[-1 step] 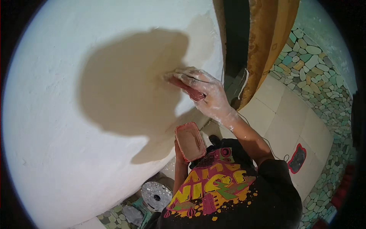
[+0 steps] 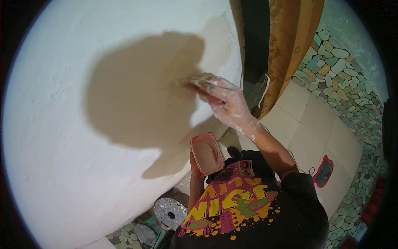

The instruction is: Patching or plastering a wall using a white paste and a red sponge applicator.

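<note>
Your right hand (image 2: 233,103) is raised to the pale wall (image 2: 54,124), its fingers together and clamped on a flat red tool (image 2: 214,101). The fingers stretch along the tool toward the wall, with the thumb side nearest you. Tool and fingertips are blurred, so you cannot tell whether the edge is touching the wall or just beside it. White smears coat the fingers and the back of that hand as far as the wrist.

Your left hand (image 2: 194,164) is wrapped around the left side of a red tub (image 2: 207,153), mostly hidden by it. You have the tub in front of your shirt (image 2: 232,199), below the right hand and near the wall, its mouth facing up, with pale brown paste inside. A speckled round disc (image 2: 170,213) lies lower left, and a tan curtain (image 2: 286,50) hangs right of the wall.
</note>
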`<state>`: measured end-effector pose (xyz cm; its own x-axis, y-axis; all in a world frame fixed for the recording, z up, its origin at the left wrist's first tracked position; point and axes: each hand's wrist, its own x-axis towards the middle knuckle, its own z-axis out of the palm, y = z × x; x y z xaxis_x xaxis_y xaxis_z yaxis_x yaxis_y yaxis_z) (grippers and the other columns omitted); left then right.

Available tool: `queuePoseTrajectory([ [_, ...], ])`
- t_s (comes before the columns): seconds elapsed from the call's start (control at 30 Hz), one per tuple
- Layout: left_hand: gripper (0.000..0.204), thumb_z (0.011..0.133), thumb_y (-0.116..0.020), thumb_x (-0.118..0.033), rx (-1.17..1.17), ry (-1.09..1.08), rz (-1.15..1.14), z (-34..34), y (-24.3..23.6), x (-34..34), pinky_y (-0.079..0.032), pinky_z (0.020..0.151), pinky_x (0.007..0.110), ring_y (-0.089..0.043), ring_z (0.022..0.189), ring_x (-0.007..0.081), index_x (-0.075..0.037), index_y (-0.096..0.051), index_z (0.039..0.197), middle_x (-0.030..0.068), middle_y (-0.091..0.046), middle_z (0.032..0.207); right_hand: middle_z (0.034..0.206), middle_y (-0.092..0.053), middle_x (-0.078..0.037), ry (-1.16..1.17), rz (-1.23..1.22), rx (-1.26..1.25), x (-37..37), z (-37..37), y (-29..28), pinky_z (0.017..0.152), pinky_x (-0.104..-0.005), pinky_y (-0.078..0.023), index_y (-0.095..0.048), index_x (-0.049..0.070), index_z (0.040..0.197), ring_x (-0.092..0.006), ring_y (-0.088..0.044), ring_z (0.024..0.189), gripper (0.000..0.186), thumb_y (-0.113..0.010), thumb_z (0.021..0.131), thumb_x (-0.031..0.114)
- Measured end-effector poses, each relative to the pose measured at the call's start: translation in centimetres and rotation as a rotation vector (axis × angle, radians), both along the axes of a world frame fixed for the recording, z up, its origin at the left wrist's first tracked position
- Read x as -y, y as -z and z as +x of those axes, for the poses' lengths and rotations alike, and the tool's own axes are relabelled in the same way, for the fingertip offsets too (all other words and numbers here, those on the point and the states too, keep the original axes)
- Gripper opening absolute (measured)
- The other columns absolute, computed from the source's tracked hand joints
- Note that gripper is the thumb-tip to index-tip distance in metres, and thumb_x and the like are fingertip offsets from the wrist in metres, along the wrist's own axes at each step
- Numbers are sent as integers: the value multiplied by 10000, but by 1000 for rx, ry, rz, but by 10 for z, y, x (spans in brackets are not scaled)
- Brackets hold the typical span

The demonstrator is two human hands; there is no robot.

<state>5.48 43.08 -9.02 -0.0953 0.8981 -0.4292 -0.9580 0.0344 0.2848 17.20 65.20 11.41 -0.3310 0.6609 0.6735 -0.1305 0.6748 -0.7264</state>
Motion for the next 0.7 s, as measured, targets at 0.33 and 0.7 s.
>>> queuePoseTrajectory([
  [0.33, 756, 903, -543, -644, -58, 8, 21, 15, 10, 0, -490, 983, 585, -566, 1217, 365, -161, -423, 1472, 117, -533, 1413, 1211, -638, -87, 291, -357, -147, -75, 57, 27, 955, -270, -482, -667, 1, 1233, -143, -606, 1103, 279, -578, 968, 4],
  [0.7, 753, 922, -505, -635, -11, 47, -21, -25, 19, 16, -489, 983, 588, -559, 1233, 369, -148, -402, 1487, 135, -518, 1431, 1239, -616, -98, -49, -363, -116, 20, -2, 58, 903, -238, -508, -683, 3, 1203, -133, -598, 1068, 319, -558, 926, -94],
])
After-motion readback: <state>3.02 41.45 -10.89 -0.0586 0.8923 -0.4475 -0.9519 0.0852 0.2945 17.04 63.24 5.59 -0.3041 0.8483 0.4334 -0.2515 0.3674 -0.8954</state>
